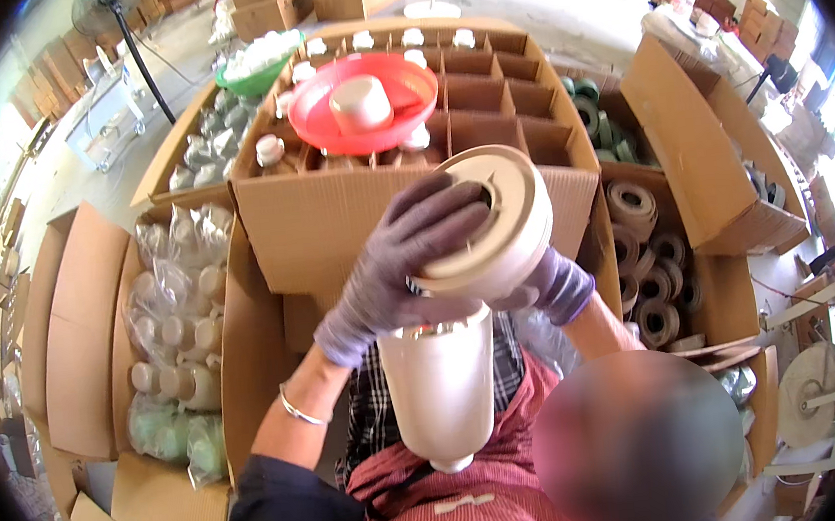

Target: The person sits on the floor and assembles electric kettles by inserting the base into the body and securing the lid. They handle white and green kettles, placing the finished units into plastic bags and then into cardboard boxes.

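My left hand point(402, 257), in a grey-purple glove, is closed on a beige round plastic base point(518, 206) with a raised ring. The base is tilted above my lap. My right hand point(556, 287), gloved the same way, is at its lower right side; the fingers are partly hidden behind it, and they appear to support it. Just below the base, a beige cylindrical container point(439, 379) stands with its wide end up and a small knob at the bottom, in front of my red apron point(401, 503). Something shiny shows at its rim, too small to make out.
A divided cardboard box point(334, 228) ahead carries a red bowl point(309, 120) with a beige cup point(360, 103) in it. Left, an open box holds bagged beige cups point(178, 334). Right, boxes hold rolled brown rings point(657, 323) and green rings point(606, 132). A green basket point(264, 79) sits behind.
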A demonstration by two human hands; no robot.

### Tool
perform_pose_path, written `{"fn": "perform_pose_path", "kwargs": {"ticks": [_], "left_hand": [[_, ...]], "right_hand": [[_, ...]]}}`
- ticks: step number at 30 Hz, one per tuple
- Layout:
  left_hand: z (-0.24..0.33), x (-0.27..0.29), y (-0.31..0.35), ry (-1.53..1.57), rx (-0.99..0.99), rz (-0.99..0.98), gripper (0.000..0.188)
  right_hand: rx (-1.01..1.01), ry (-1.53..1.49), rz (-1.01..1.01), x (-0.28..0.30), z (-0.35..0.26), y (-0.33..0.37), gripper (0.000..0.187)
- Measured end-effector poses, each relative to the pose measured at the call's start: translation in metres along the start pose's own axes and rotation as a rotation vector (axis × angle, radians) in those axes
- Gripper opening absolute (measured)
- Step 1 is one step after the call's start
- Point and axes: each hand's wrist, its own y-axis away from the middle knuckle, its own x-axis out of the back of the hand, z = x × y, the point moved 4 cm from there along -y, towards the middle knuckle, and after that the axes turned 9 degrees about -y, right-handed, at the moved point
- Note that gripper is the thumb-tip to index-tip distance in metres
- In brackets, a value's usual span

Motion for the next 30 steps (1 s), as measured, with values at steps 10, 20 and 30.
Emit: {"fn": "perform_pose_path", "kwargs": {"ticks": [10,20,30], "left_hand": [[-0.052,-0.008,0.09,0.446,0.418,-0.251,0.067],[-0.025,-0.006,0.098,0.448,0.27,-0.238,0.073],[-0.031,-0.033,0.107,0.668,0.743,-0.078,0.053]], "right_hand": [[-0.454,-0.413,0.454,-0.018,0.032,0.038,0.03],[-0.114,-0.015,0.151,-0.058,0.023,0.042,0.038],[-0.099,0.237,0.0,-0.048,-0.046,0.05,0.037]]}}
